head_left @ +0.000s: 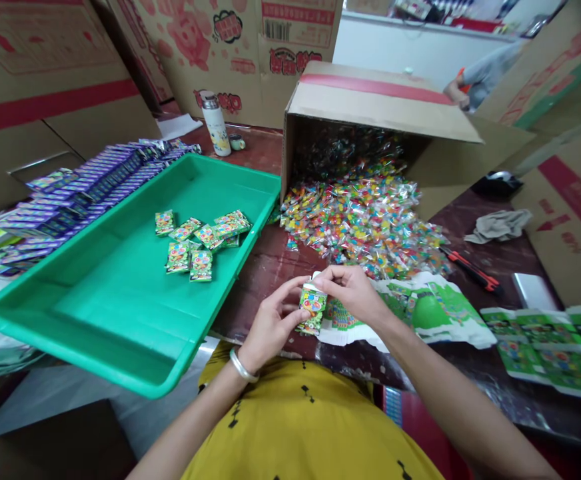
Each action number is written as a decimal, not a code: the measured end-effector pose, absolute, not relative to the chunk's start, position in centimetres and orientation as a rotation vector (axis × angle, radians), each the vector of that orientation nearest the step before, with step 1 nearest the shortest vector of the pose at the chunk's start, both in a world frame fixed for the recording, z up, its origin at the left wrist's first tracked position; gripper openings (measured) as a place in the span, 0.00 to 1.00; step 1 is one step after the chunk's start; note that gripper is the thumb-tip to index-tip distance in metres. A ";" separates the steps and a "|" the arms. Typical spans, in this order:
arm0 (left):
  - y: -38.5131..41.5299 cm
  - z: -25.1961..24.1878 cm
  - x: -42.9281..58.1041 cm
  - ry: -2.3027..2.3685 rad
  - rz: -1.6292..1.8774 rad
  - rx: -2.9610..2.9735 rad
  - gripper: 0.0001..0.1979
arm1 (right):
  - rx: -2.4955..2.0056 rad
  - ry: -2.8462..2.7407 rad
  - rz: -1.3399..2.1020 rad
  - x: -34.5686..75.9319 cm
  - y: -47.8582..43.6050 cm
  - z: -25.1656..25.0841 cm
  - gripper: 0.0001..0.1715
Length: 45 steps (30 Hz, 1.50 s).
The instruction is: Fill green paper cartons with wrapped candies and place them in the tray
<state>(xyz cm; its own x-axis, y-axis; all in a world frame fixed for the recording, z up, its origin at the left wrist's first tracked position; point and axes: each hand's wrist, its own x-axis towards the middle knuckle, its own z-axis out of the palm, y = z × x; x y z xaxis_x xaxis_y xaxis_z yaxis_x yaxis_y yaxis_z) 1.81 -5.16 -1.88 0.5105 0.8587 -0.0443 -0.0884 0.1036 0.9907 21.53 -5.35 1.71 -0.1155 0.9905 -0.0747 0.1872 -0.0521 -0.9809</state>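
— Two hands logged: left hand [270, 323] and right hand [350, 290], fingertips of both pinched on one small box [313, 308], above the near table [265, 267] edge.
— Appearance of box?
— Green, bright cartoon print, white top flap, held upright.
— Beyond?
— Several flat printed blanks [545, 340] just right. Counted roughly nine like packets [190, 257] in one green tray [95, 313], left. One orange knife [470, 270], right. One heap of sweets [365, 220] spilling from one tipped carton [370, 100], farthest.
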 end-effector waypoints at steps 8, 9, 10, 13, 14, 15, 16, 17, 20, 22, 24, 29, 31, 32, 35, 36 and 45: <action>-4.8 -2.0 2.3 0.857 0.943 1.150 0.22 | -1.364 -1.990 0.562 19.7 -8.1 -0.2 0.50; -4.8 -1.9 2.3 0.868 0.934 1.179 0.22 | -1.358 -2.006 0.513 19.6 -8.0 -0.4 0.47; -4.7 -1.8 2.1 0.880 0.923 1.219 0.21 | -1.349 -2.026 0.493 19.6 -7.8 -0.5 0.47; -3.7 -0.6 0.5 1.026 0.978 1.421 0.20 | -1.359 -2.068 0.543 20.6 -6.9 0.2 0.61; -3.0 0.0 -0.4 1.137 1.046 1.528 0.20 | -1.405 -2.053 0.557 21.3 -6.5 0.6 0.63; -2.2 0.7 -1.3 1.282 1.135 1.655 0.21 | -1.478 -2.026 0.551 22.0 -6.0 0.8 0.61; -1.4 1.4 -2.2 1.441 1.220 1.800 0.23 | -1.570 -1.995 0.520 22.8 -5.6 1.0 0.53; -0.6 1.9 -3.0 1.577 1.264 1.936 0.28 | -1.660 -1.985 0.480 23.4 -5.1 0.9 0.41; 0.3 2.1 -3.6 1.724 1.220 2.227 0.46 | -1.866 -2.085 0.405 24.3 -3.9 0.0 0.15; -0.5 0.5 -2.4 1.603 1.084 2.352 0.49 | -1.966 -2.166 0.378 24.0 -3.3 -1.0 0.15; -1.9 -2.0 -0.5 1.409 0.864 2.427 0.49 | -2.037 -2.189 0.333 23.5 -3.0 -1.8 0.15; -4.0 -6.9 2.7 1.279 0.613 2.415 0.49 | -1.870 -2.204 0.303 22.7 -2.9 -2.6 0.08; -4.0 -7.4 2.9 1.277 0.632 2.383 0.48 | -1.805 -2.177 0.283 22.7 -3.0 -2.9 0.09; -3.9 -7.5 2.9 1.271 0.648 2.368 0.47 | -1.797 -2.163 0.276 22.8 -3.0 -3.1 0.11; -3.8 -7.4 2.8 1.270 0.687 2.313 0.46 | -1.791 -2.127 0.294 22.8 -2.9 -3.4 0.10; -3.9 -7.2 2.8 1.277 0.703 2.282 0.45 | -1.765 -2.104 0.307 22.8 -2.9 -3.3 0.07; -3.8 -2.8 1.5 0.783 0.685 1.302 0.13 | -1.347 -1.491 1.045 22.8 -5.0 1.9 0.09</action>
